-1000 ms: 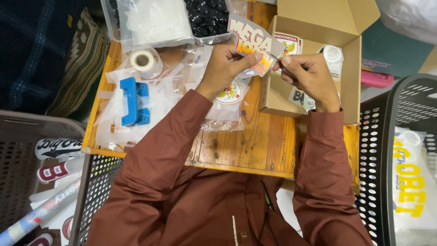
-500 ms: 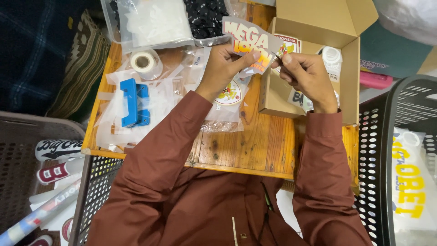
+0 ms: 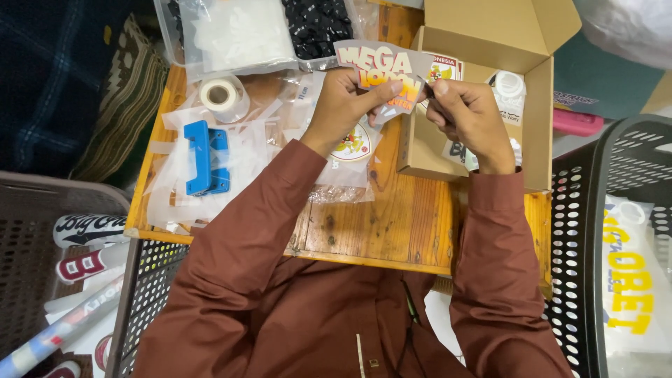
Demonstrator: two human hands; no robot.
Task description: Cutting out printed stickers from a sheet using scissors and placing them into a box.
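Note:
Both hands hold one die-cut sticker (image 3: 378,68) with red and yellow lettering on a grey backing, raised above the wooden table (image 3: 392,224). My left hand (image 3: 344,105) grips its lower left part between thumb and fingers. My right hand (image 3: 467,115) pinches its right edge with the fingertips. Under the left hand lie clear plastic sleeves with a round sticker (image 3: 353,145) inside one. Just behind the hands sits an open cardboard box (image 3: 535,119) with a white bottle (image 3: 509,89) and more stickers in it.
A tape roll (image 3: 219,94) and a blue tape dispenser (image 3: 205,158) lie on the table's left among clear bags. Bags of white and black parts (image 3: 280,28) sit at the back. Perforated baskets (image 3: 581,210) holding printed stickers flank me on both sides.
The sticker has been turned and lifted slightly, so more of its lettered face shows. Both hands keep their grip and have shifted little.

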